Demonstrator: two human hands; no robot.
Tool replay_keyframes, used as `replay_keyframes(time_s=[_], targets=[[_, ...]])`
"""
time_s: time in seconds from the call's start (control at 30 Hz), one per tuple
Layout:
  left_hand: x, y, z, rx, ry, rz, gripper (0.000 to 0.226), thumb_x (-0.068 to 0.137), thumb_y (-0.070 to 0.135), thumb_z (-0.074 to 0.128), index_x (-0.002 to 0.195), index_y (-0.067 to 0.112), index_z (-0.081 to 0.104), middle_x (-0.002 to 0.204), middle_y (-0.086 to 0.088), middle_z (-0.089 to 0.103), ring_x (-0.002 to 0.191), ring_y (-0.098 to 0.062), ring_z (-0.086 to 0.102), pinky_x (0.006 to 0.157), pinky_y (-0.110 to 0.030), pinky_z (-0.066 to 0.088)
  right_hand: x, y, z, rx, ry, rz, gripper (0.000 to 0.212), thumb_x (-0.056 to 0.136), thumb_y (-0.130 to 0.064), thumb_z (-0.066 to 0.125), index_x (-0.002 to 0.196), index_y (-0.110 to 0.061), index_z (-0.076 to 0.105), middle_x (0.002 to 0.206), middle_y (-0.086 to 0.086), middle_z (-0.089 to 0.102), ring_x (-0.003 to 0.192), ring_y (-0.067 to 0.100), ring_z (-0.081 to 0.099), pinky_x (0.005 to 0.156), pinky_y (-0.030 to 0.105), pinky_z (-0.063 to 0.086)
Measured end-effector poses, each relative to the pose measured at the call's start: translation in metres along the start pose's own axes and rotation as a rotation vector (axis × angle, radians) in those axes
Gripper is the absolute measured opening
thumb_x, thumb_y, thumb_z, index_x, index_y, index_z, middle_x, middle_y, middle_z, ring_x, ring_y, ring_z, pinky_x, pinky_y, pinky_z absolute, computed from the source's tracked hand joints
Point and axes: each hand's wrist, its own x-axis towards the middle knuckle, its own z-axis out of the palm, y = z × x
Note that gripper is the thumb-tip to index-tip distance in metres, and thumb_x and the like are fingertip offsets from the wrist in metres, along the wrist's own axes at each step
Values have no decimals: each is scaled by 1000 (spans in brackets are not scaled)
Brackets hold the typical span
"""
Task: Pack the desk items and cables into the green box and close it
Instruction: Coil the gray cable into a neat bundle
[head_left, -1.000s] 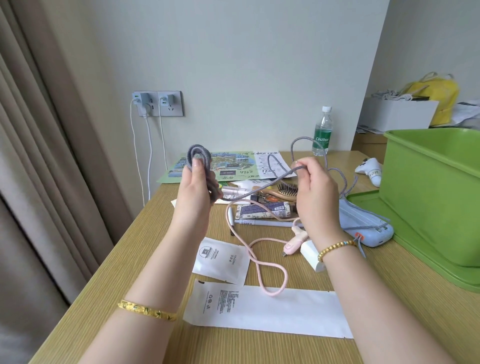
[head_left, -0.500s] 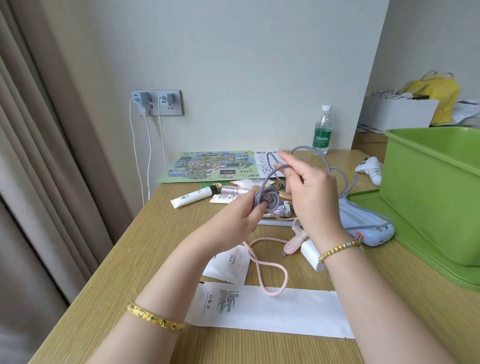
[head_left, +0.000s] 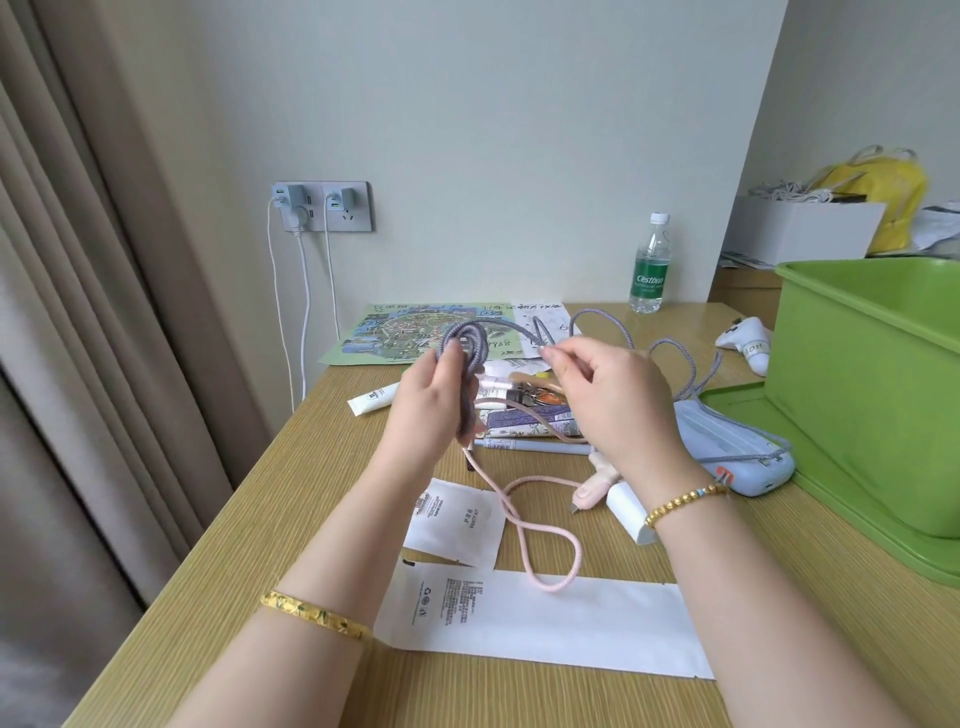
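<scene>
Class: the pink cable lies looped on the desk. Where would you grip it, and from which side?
Pinch the pink cable from above where its strands cross, taking both together. That spot looks free of other things, and the connector end lies close to the white charger.

Surface: wooden table (head_left: 218, 561).
Near edge: white paper strip (head_left: 561, 623), sachet (head_left: 457, 519), pink cable (head_left: 524, 530).
Right: green lid (head_left: 852, 499) under green box (head_left: 872, 395).
Rear: map (head_left: 410, 330), water bottle (head_left: 649, 267).

A water bottle (head_left: 650, 266) is stood by the wall — two chargers (head_left: 311, 198) are plugged into the socket (head_left: 358, 208).
</scene>
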Motion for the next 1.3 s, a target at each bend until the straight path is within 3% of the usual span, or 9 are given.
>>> replay_keyframes(time_s=[0.23,0.4,0.53,0.63,0.87,1.0,1.1,1.2,1.3], targets=[[6,3,-5,-463,107,-168,36,99,35,37,81,12,57,65,4,61,56,-5,63,53,-23,54,-4,-9,1,-133,-114,-110,33,92,-35,45,70,-16,61,43,-6,36,46,21,40,43,26,24],[6,7,-9,-689,60,-224,36,99,40,32,88,15,55,87,-5,74,95,-24,69,79,-33,56,-11,-14,12,-105,-425,-143,41,95,-40,40,63,-17,51,49,0,47,48,16,45,45,26,30],[5,7,-6,-633,-1,-204,39,100,42,29,95,13,55,64,0,69,59,-18,68,71,-34,59,-15,-18,19,-82,-598,-85,44,93,-41,44,56,-18,43,50,-1,46,51,14,44,52,28,36],[9,4,-6,-574,60,-188,42,100,41,29,100,15,62,61,2,52,48,-9,49,55,-24,54,-17,-19,19,-88,-673,-71,37,93,-41,45,66,-19,58,53,-4,50,50,10,44,56,31,39],[15,3,-13,-402,265,-123,43,100,38,31,105,12,64,81,3,56,47,-4,52,49,-15,43,-9,-7,14,-323,-261,-47,24,89,-37,53,76,-19,63,74,-4,63,77,20,49,84,32,29],[15,4,-15,-413,285,-132,43,100,38,33,117,10,61,90,3,55,62,-6,51,43,-11,42,-4,1,10,-237,-90,6,10,85,-9,50,82,-11,60,92,6,61,90,26,48,75,32,32],[15,4,-16,-382,276,-149,43,99,40,34,118,12,60,85,5,56,64,-5,52,44,-12,43,-2,8,4,-239,95,124,9,88,-12,53,85,-10,61,98,10,56,92,29,48,66,28,30],[14,4,-13,-319,243,-138,43,98,43,35,119,14,58,87,7,59,71,-4,56,60,-19,51,0,18,1,-79,57,307,16,92,-16,45,94,-19,61,86,8,64,77,29,57,58,31,38],[12,-1,-10,-111,173,-122,38,97,46,35,111,17,55,101,2,60,98,-15,56,91,-38,45,2,14,2,195,19,381,23,93,-7,39,99,-17,59,90,6,69,78,26,62,71,42,51]])
